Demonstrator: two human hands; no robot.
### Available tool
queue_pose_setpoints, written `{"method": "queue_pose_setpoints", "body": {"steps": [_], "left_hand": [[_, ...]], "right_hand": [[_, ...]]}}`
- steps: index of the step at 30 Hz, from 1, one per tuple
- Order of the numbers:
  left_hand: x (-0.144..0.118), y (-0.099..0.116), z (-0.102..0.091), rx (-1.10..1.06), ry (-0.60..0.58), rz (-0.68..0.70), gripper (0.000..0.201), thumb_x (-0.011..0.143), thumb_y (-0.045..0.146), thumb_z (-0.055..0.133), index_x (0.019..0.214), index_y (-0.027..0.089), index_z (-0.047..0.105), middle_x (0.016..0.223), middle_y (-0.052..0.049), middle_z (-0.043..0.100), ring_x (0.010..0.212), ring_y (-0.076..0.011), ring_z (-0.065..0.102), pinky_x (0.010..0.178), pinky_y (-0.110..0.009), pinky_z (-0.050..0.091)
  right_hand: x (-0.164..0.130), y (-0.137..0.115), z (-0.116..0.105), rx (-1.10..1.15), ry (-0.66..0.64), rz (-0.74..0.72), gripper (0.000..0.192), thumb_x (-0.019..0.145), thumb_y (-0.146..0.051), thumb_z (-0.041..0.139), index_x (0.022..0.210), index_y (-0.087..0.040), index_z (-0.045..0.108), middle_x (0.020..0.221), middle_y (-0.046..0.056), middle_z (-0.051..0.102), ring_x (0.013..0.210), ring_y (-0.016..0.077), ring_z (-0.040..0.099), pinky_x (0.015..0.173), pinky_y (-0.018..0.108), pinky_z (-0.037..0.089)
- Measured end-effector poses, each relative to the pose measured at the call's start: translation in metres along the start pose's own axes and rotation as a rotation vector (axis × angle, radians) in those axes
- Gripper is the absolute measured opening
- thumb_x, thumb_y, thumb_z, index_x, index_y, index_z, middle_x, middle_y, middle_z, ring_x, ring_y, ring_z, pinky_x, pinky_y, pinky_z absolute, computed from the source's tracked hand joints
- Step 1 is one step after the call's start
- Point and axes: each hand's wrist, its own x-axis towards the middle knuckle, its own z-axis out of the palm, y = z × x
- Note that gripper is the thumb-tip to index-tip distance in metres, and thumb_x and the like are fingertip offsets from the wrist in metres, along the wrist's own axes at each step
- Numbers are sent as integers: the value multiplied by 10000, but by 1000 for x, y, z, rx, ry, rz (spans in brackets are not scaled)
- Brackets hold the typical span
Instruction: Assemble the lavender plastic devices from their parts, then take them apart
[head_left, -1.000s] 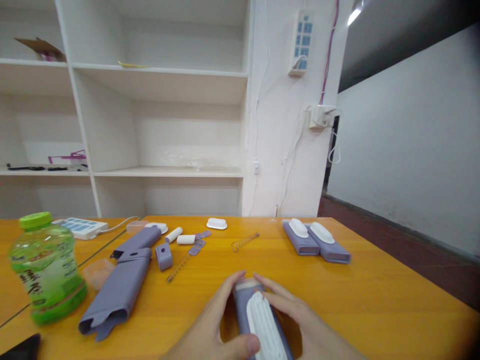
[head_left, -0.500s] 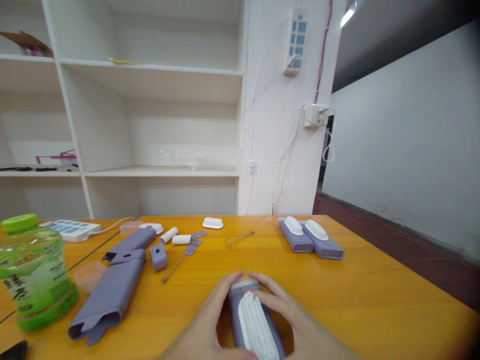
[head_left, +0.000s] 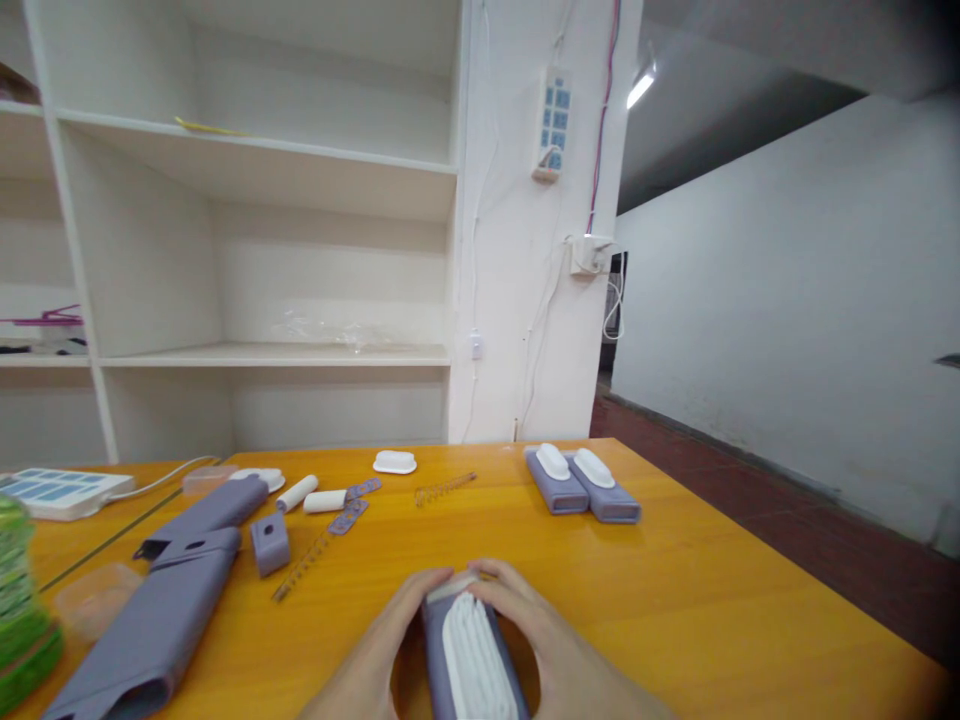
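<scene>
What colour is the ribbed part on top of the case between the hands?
White, on a lavender case; the ribbed part shows best in the head view.

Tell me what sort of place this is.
Probably a small assembly workshop: loose purple shells, springs and white caps lie on an orange worktable, with two finished units set aside.

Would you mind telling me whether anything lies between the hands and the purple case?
Nothing visible does: the left hand and right hand already touch the purple case from both sides.
</scene>
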Motion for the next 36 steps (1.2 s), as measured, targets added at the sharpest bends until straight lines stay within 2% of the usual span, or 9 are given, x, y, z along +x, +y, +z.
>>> {"method": "queue_pose_setpoints", "body": {"steps": [5, 11, 16, 19, 22, 26, 30, 32, 36], "left_hand": [[4, -8, -1, 34, -50, 53, 1020, 642, 470, 849, 1495, 287, 322, 1590, -111, 341, 1449, -339, 343, 1214, -467, 264], [1, -10, 7, 125, -47, -13, 1159, 597, 605, 827, 1551, 285, 253, 1651, -101, 184, 1511, -374, 145, 1221, -549, 121], [-1, -12, 15, 130, -20, -31, 1141, 633, 603, 787, 1564, 247, 232, 1660, -102, 138, 1518, -359, 121, 1224, -547, 77], [-2, -10, 15, 140, -3, -27, 1148, 634, 601, 791, 1565, 236, 228, 1659, -104, 145, 1518, -357, 124, 1229, -529, 89], [-2, -4, 12, 112, 27, 8, 1059, 693, 625, 749, 1553, 235, 270, 1645, -109, 206, 1510, -349, 169, 1233, -502, 126], [4, -1, 8, 69, 29, 4, 862, 842, 661, 570, 1538, 222, 312, 1632, -112, 249, 1499, -323, 227, 1223, -488, 198], [10, -11, 14, 133, -5, 9, 943, 775, 735, 601, 1541, 273, 304, 1656, -63, 144, 1522, -321, 114, 1231, -496, 159], [10, -17, 19, 171, -42, 2, 943, 791, 749, 561, 1554, 276, 273, 1656, -60, 107, 1517, -338, 115, 1231, -516, 137], [7, -19, 21, 189, -44, 18, 915, 816, 719, 559, 1558, 274, 261, 1639, -52, 206, 1500, -354, 202, 1243, -507, 130]], "right_hand": [[1, 6, 2, 43, 2, -34, 992, 530, -515, 904, 1409, -286, 504, 1491, 113, 413, 1412, 315, 368, 1184, 412, 257], [1, 16, 6, 39, 45, -80, 1039, 512, -515, 917, 1425, -274, 484, 1459, 110, 428, 1380, 302, 408, 1176, 399, 288], [-2, 10, 7, 13, 64, 32, 1079, 523, -539, 909, 1457, -240, 460, 1512, 142, 386, 1422, 336, 344, 1195, 466, 247], [-3, 7, 7, 26, 67, 51, 1060, 543, -550, 899, 1458, -241, 463, 1533, 139, 366, 1433, 335, 330, 1197, 472, 238], [-1, 6, 7, 33, 60, 13, 1028, 565, -532, 897, 1454, -244, 468, 1523, 137, 381, 1429, 326, 342, 1192, 458, 251], [2, 13, 7, 19, 60, -14, 1025, 539, -519, 914, 1434, -250, 493, 1506, 143, 413, 1418, 332, 369, 1180, 451, 278], [4, 30, 3, 15, 159, 71, 1039, 545, -543, 909, 1446, -252, 483, 1578, 155, 329, 1461, 356, 290, 1199, 500, 218], [4, 39, -2, 61, 215, 75, 993, 591, -537, 892, 1448, -252, 479, 1588, 150, 321, 1461, 345, 298, 1202, 501, 220], [5, 42, -13, 54, 381, 70, 704, 812, -513, 739, 1415, -228, 513, 1540, 137, 420, 1421, 295, 392, 1190, 460, 293]]}}
